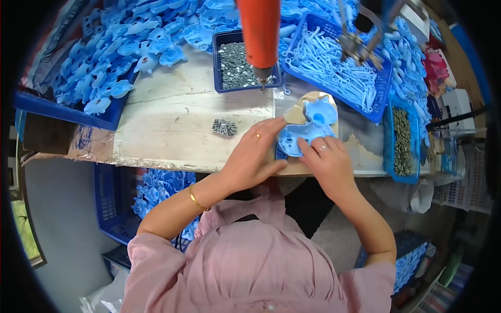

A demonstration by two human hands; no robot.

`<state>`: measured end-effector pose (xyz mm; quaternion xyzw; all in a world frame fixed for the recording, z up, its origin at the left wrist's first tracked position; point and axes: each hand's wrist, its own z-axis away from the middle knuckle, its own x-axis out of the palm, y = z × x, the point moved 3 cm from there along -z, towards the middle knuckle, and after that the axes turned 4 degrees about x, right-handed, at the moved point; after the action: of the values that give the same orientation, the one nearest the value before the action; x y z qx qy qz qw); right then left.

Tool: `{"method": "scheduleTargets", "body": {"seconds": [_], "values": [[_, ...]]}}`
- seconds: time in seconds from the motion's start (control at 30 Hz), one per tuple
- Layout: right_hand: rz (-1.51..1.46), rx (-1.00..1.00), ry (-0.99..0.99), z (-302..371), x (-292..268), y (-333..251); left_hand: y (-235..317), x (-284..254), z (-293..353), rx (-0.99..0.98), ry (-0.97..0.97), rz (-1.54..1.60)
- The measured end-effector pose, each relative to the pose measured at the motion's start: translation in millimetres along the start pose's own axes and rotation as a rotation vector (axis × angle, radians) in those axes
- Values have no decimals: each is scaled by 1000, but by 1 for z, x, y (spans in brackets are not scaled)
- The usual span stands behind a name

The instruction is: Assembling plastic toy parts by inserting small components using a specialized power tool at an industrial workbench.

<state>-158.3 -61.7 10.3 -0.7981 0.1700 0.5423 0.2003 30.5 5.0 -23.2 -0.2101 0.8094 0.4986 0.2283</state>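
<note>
A light blue, hollow plastic toy shell [292,138] rests with its cavity upward on a tan fixture [295,113] near the table's front edge. A rounded blue part [321,110] adjoins it at the back. My left hand [254,154] lies beside the shell, fingers stretched along its left side and thumb apart. From the right, my right hand [330,160] has its thumb and bent fingers on the shell's near right edge. Whether a small piece sits between those fingers is hidden. An orange power screwdriver [259,34] hangs above, its bit pointing down behind the shell.
A small heap of metal pieces [224,127] lies left of my hands. Behind stand a bin of small metal parts [235,65] and a blue basket of blue rods [334,65]. A screw tray [402,141] is at right; piled blue shells [156,39] cover the far left.
</note>
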Motion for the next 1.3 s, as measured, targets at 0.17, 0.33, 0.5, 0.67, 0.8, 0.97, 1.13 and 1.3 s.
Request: {"method": "scheduleTargets", "body": {"seconds": [0.17, 0.33, 0.5, 0.67, 0.8, 0.97, 1.13, 1.3], "values": [[8, 7, -97, 4, 7, 1, -1, 8, -1, -51, -26, -29], [64, -43, -181, 4, 3, -3, 0, 10, 0, -62, -33, -43], [-58, -24, -241, 1, 5, 7, 1, 10, -2, -47, -44, -30], [-224, -74, -251, -6, 8, 28, 2, 8, -2, -83, -70, -38], [-343, 340, 112, -41, -8, 106, 9, 6, -1, -77, -68, -86], [179, 441, 230, -60, 6, 196, 15, 9, -11, -63, -90, -102], [371, 434, 74, -63, 21, 221, 18, 10, -14, -52, -87, -113], [-500, 700, 31, -37, -15, 234, 25, 8, -19, -19, -85, -145]]}}
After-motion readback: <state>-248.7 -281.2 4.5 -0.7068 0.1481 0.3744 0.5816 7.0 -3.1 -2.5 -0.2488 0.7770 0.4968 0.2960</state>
